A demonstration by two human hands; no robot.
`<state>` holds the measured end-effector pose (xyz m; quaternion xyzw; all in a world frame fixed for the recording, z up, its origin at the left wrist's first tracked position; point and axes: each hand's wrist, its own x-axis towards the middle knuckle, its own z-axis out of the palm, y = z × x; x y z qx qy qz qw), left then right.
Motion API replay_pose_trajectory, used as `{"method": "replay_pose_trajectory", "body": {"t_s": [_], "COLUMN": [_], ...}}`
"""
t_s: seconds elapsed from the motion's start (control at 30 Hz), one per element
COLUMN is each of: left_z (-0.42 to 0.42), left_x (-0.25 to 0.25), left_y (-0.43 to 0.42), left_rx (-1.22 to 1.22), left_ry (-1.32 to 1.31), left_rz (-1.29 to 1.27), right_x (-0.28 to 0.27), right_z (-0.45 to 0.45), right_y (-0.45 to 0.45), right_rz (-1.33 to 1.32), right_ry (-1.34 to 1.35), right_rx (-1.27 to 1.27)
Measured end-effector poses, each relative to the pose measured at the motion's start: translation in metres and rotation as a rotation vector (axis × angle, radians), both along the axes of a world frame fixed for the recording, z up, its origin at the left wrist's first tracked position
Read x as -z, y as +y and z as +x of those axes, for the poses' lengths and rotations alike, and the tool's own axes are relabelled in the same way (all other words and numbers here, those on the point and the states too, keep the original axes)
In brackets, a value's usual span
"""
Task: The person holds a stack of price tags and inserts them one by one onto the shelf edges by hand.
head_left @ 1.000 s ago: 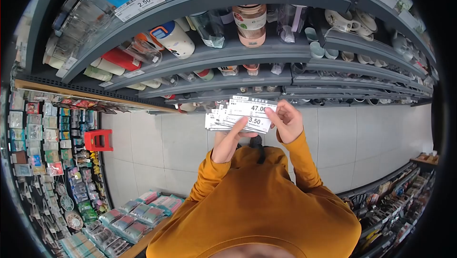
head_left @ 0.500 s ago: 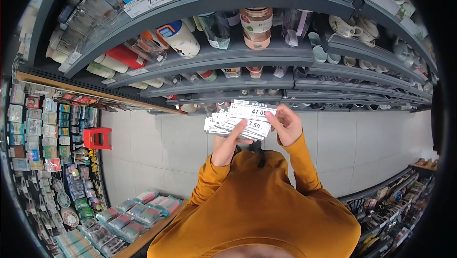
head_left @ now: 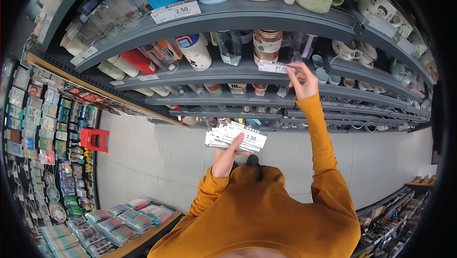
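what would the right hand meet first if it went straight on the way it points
Probably the long, dark grey shelf edge, just behind the white rectangular price tag the right hand holds; depth is unclear, so tag and edge may touch.

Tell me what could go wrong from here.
The fanned stack of flat white price cards is pinched in the left hand alone, so some might slide out. The single white rectangular card reading 47.00 is held by one end in the right hand, so it could tilt or drop. The cylindrical pinkish bottle stands just behind; a push might knock it.
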<state>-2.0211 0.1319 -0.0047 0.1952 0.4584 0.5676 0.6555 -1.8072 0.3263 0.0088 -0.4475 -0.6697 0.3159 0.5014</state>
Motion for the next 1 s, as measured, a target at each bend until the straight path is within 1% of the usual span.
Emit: {"method": "replay_pose_trajectory", "body": {"t_s": [0.13,0.17,0.23,0.3,0.33,0.43,0.57,0.67,0.73,0.83,0.93,1.0], "left_z": [-0.004,-0.003,0.000,-0.002,-0.004,-0.008,-0.009,-0.006,-0.002,-0.002,-0.008,-0.009], "left_x": [0.002,-0.002,-0.009,-0.007,-0.006,-0.002,0.005,0.003,-0.006,-0.005,0.006,0.009], "left_y": [-0.005,-0.005,-0.006,-0.006,-0.007,-0.007,-0.007,-0.005,-0.004,-0.006,-0.007,-0.008], "left_rx": [-0.011,-0.045,-0.114,-0.118,-0.118,-0.049,-0.031,-0.050,-0.078,-0.081,0.000,0.004], "left_ry": [-0.030,-0.026,-0.021,-0.008,-0.002,0.007,0.010,0.007,-0.001,0.007,-0.009,-0.013], "left_rz": [-0.001,0.007,0.021,0.024,0.025,0.010,0.010,0.018,0.030,0.010,0.005,0.006], "right_x": [0.010,0.014,0.020,0.024,0.026,0.019,0.012,0.014,0.010,0.005,-0.001,-0.002], "right_z": [-0.004,-0.004,-0.006,-0.007,-0.007,-0.009,-0.005,-0.005,-0.004,-0.004,-0.003,-0.004], "right_y": [0.029,0.034,0.038,0.038,0.039,0.036,0.034,0.034,0.031,0.031,0.031,0.032], "right_rz": [0.000,-0.007,-0.058,-0.117,-0.158,-0.276,-0.257,-0.288,-0.246,-0.186,-0.189,-0.194], "right_ry": [-0.101,-0.126,-0.088,-0.048,-0.002,0.089,0.133,0.101,0.045,-0.013,-0.053,-0.071], "right_rx": [-0.020,-0.028,-0.075,-0.111,-0.153,-0.152,-0.171,-0.182,-0.174,-0.170,-0.185,-0.201]}}
